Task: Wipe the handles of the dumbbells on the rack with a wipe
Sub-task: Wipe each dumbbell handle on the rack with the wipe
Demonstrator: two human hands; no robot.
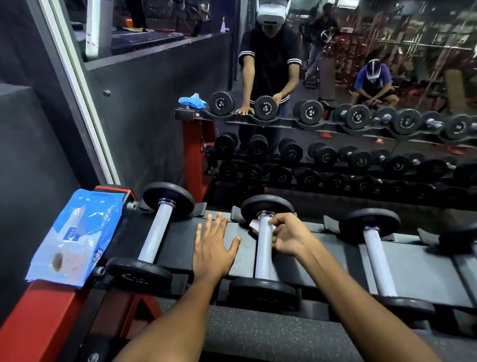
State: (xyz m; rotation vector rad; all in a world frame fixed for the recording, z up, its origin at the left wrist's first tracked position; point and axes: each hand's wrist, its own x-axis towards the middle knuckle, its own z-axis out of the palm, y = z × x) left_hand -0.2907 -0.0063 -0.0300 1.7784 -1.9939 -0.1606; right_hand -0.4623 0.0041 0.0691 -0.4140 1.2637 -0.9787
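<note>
On black rack shelf [325, 253], dumbbells, perhaps mirror behind

- You stand in a gym: a tiered rack [325, 256] loaded with black dumbbells [153, 231].
- The wall mirror [354, 75] ahead of you reflects red weight machines [352, 61] and benches.

Four dumbbells lie across the top shelf of the rack [226, 254], handles running near to far, black plates at each end. The second dumbbell [264, 248] from the left has a small white wipe [254, 225] folded against the far end of its knurled grey handle [262, 257].
</note>
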